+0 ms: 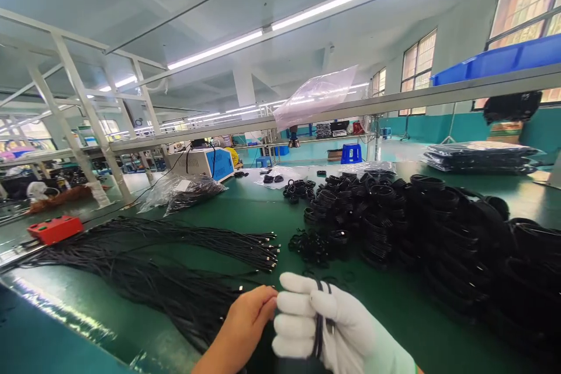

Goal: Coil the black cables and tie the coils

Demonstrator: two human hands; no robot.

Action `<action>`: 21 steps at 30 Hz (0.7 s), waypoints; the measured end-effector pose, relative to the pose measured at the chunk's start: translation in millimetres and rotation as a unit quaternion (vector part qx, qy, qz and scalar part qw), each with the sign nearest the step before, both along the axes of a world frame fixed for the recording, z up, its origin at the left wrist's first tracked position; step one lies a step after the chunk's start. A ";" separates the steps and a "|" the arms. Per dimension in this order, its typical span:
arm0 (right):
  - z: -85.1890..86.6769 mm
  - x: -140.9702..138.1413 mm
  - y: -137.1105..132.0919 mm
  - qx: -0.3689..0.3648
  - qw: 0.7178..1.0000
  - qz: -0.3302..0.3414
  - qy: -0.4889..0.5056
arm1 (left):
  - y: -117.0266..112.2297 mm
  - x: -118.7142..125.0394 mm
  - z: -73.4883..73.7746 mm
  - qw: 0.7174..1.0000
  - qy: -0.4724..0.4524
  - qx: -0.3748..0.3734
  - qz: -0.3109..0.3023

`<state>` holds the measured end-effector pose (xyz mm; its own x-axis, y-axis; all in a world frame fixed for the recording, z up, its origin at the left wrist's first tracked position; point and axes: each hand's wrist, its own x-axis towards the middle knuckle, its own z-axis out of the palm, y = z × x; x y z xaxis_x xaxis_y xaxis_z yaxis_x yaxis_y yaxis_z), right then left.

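Note:
My right hand, in a white glove, is curled round a black cable that runs in strands across the palm, with a small metal end showing under the thumb. Bare and closed, my left hand meets the glove's fingertips; whatever it pinches is hidden. Long black cables lie stretched over the green table to the left, their metal plugs toward the middle. On the right rises a large heap of coiled black cables. A small pile of black ties or loops sits between them, just beyond my hands.
A red box with buttons stands at the table's left edge. Farther back are a plastic bag of dark items and a blue-and-white machine. A metal shelf rail crosses above the table, with a blue tray on it.

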<state>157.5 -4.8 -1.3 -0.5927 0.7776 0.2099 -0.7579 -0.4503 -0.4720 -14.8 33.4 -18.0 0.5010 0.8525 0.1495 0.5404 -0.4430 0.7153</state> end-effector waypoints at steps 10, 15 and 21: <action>-9.7 -0.3 -3.4 -0.040 0.975 -0.086 -0.201 | -43.7 10.1 8.1 0.909 0.219 0.349 -0.057; -21.9 -4.1 -9.9 0.005 0.983 0.087 -0.159 | -19.1 5.5 58.7 0.992 0.092 0.075 -0.044; -31.3 -12.6 -5.4 -0.034 0.984 0.170 -0.041 | 7.8 6.4 36.3 0.992 -0.001 -0.109 -0.058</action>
<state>144.9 -10.1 -32.6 -0.8335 0.5424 0.1055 -0.5194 -0.7038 -0.4846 -8.4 41.2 18.3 0.5983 0.8007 -0.0322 0.4936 -0.3367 0.8019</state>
